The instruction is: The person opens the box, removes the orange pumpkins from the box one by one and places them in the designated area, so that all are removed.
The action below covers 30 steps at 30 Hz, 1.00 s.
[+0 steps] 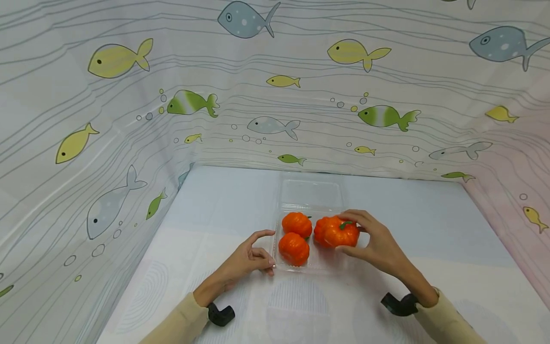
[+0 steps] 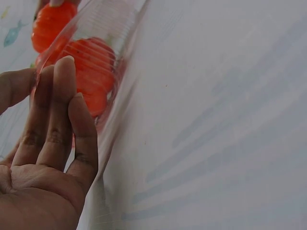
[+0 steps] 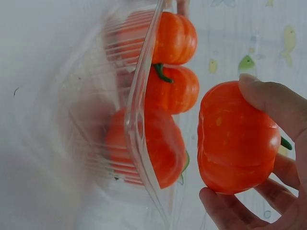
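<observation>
The pumpkins (image 1: 294,249) are orange-red with a few yellowish flecks, their stems (image 1: 346,224) green, and the box (image 1: 312,191) is clear. The tablecloth (image 1: 232,191) is white towards the front and pale blue towards the back, with striped circles (image 1: 297,298) in faint grey-blue. On the white curtain (image 1: 43,52), pinkish at the right, run thin grey wavy lines among yellow fish (image 1: 112,61), green fish (image 1: 186,102), some with a white band, and white-spotted blue-grey fish (image 1: 241,20). The sleeves (image 1: 178,322) are beige, the wrist straps (image 1: 221,316) black

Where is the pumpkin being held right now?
In the head view, the held pumpkin is above the right side of the clear plastic container, gripped by the right hand and partly hiding another pumpkin.
</observation>
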Available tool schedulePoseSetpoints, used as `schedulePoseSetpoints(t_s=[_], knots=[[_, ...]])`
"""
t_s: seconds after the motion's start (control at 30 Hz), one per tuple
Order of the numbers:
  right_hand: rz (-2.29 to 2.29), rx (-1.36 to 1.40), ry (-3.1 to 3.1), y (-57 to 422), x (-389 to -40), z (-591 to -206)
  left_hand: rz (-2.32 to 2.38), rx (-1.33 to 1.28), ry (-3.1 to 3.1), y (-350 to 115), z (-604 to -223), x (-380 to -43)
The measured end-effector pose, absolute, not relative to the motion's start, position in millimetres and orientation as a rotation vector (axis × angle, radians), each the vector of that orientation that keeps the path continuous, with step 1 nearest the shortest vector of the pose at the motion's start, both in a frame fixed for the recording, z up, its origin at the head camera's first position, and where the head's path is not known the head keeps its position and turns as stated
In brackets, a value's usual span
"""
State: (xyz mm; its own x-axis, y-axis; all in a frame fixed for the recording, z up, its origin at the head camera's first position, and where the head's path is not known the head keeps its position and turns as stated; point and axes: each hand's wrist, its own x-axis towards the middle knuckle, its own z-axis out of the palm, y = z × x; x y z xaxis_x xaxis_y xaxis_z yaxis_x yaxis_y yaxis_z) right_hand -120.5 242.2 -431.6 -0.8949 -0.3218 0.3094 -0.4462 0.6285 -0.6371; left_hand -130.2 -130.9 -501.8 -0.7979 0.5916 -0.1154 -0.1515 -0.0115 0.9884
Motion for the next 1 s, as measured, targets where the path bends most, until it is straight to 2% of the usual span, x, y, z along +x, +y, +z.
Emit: schedulePoseSetpoints(t_s=[1.0], knots=[[1.109, 0.505, -2.603, 275, -142, -447, 1.858, 0.447, 1.748, -132, -500, -130]])
